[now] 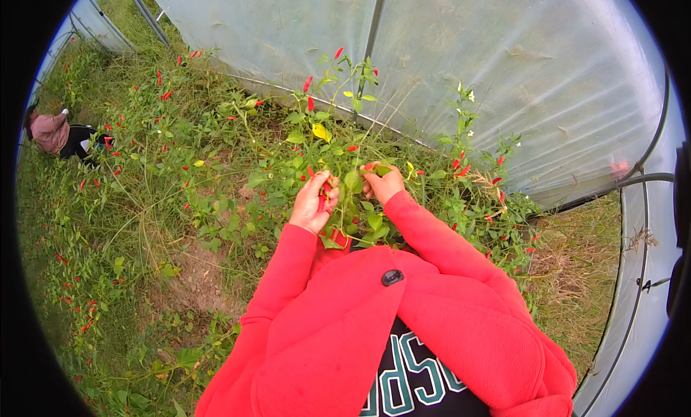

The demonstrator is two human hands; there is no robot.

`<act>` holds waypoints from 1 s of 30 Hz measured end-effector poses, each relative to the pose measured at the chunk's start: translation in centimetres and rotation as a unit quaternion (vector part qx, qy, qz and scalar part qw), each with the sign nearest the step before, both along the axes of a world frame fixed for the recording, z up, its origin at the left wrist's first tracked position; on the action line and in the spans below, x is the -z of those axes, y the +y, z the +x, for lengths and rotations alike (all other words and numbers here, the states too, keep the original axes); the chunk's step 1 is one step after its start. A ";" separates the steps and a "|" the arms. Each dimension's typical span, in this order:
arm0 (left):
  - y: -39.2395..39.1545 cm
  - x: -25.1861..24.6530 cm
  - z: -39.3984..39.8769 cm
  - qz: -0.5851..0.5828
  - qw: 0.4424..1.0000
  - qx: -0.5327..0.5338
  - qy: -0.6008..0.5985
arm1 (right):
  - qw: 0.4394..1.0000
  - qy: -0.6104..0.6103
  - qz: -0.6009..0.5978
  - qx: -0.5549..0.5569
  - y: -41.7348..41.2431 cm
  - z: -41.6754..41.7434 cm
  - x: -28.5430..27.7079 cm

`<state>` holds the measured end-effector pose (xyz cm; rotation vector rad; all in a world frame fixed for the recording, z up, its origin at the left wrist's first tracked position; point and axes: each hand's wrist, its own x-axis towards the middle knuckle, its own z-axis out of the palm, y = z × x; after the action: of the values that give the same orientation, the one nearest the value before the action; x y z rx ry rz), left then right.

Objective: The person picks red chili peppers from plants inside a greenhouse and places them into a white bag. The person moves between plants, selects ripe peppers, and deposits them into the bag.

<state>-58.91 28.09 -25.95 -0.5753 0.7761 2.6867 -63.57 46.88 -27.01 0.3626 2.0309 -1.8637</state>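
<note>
Several red chili peppers (323,196) are gathered in my left hand (313,203), with the fingers curled around them. To its right, my right hand (384,183) has thumb and fingertips closed on a red chili pepper (368,167), beside green leaves. Between the two hands stand the leaves of a chili plant (353,181), whose lower part reaches toward my red jacket. Above my hands the same growth carries a yellow leaf (321,132) and more red chilies (310,103) on upright stems. Whether the pepper in my right hand is attached to its stem is hidden.
A plastic greenhouse sheet (459,49) with a metal post (372,39) rises behind the plants. More chili plants (464,201) stand at right, with dry grass (572,266) beyond. Bare soil (197,276) shows at left. Another person (51,132) is low among the plants at far left.
</note>
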 end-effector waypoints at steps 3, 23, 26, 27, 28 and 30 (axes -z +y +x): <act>1.4 -2.5 -0.1 -0.078 0.994 0.042 0.060 | 0.997 0.042 0.050 -0.043 -0.5 0.0 0.0; 1.2 -3.2 -0.8 -0.214 0.972 -0.018 0.097 | 0.938 0.236 0.136 -0.214 -1.6 1.0 -5.7; 0.1 -3.4 -1.2 -0.135 0.985 -0.056 0.089 | 0.975 0.139 -0.038 -0.171 -1.2 1.0 -5.2; -0.9 -3.7 -1.5 -0.101 0.990 -0.075 0.070 | 0.982 0.125 -0.083 -0.113 -0.9 1.0 -5.0; -2.3 -4.0 -1.7 -0.105 0.983 -0.145 0.050 | 0.989 0.117 -0.025 -0.093 -0.4 0.8 -4.9; -4.4 -4.5 -1.3 -0.062 0.982 -0.134 0.115 | 0.983 0.140 0.049 -0.111 0.4 0.3 -4.6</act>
<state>-60.22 23.67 -21.49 -0.4274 0.9973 3.0087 -63.25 47.32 -22.37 -0.1061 2.2427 -1.7629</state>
